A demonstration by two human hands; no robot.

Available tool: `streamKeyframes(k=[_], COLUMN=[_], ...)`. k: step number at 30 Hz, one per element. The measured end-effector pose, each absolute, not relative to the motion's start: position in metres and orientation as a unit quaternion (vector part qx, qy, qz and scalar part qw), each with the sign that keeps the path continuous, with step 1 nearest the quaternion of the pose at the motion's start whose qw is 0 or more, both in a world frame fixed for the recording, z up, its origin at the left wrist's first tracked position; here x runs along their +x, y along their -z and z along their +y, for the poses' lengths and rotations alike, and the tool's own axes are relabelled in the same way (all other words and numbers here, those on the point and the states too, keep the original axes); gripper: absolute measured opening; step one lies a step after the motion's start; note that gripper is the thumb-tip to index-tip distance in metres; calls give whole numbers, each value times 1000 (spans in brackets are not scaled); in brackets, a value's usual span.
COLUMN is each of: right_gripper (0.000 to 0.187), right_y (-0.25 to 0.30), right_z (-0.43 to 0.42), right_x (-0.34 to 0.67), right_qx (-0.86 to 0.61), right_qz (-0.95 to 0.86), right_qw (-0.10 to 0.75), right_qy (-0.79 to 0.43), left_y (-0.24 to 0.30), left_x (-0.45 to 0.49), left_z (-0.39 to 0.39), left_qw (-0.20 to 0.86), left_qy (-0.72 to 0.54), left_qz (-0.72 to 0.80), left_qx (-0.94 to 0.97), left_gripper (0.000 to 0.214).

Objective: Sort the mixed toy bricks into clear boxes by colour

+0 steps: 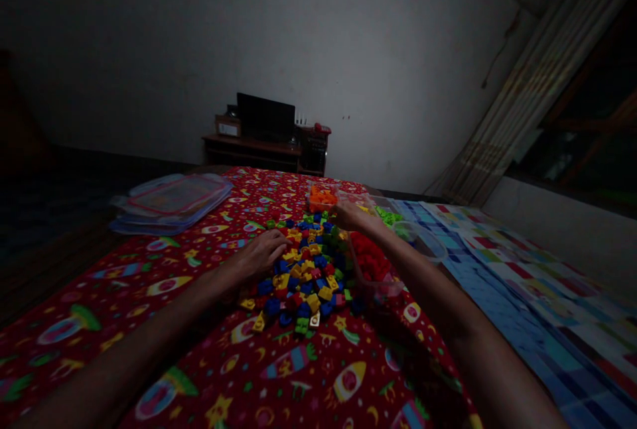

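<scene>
A heap of toy building blocks (301,273), mostly yellow and blue with some red and green, lies on a red cloth (199,309) printed with rockets. My left hand (266,251) rests at the heap's left edge, fingers loosely bent and apart over the blocks. Beyond the heap, my right hand (352,215) is beside a clear box of orange blocks (323,198), its fingers drawn together; whatever they hold is too dark and small to make out. Below my right forearm stands a clear box of red blocks (369,260).
Green blocks (389,216) fill another container behind my right wrist. A round clear lid (422,241) lies to the right on blue checked cloth (478,296). Stacked clear lids (172,200) are at the left. A monitor (266,117) stands on a desk by the wall.
</scene>
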State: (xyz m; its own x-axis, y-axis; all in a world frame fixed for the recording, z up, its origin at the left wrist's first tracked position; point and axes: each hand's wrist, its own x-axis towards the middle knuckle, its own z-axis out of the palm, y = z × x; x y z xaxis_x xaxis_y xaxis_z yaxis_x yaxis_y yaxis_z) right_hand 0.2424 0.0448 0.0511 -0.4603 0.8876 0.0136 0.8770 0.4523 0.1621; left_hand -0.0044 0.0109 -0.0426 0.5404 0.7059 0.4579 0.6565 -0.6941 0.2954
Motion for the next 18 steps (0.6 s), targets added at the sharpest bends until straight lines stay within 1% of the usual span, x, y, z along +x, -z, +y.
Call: streamKeyframes(k=[2,4,7,10,14,18], right_gripper=[28,27,27,32,36,36], right_y=[-40,-33,-32,-38,-39,-28], right_z=[41,38,38,45,63,77], right_x=[230,223,221,224,227,222], right_qx=[494,474,491,541,602,607], right_qz=[865,877,869,834,787,784], right_qw=[63,60,10,-39,-16,7], right_qy=[-64,-54,-52,-97,-135,-129], left_y=[44,45,47,47,48,52], left_x=[-7,-10,-14,-17,-25,-36], left_z=[13,15,18,21,27,31], left_qw=[49,54,61,60,71,90], left_qy=[-288,-303,-337,-377,-401,-411], left_qz=[384,378,384,398,427,477], left_qx=[876,873,858,834,807,772], left_gripper=[40,40,38,38,42,47])
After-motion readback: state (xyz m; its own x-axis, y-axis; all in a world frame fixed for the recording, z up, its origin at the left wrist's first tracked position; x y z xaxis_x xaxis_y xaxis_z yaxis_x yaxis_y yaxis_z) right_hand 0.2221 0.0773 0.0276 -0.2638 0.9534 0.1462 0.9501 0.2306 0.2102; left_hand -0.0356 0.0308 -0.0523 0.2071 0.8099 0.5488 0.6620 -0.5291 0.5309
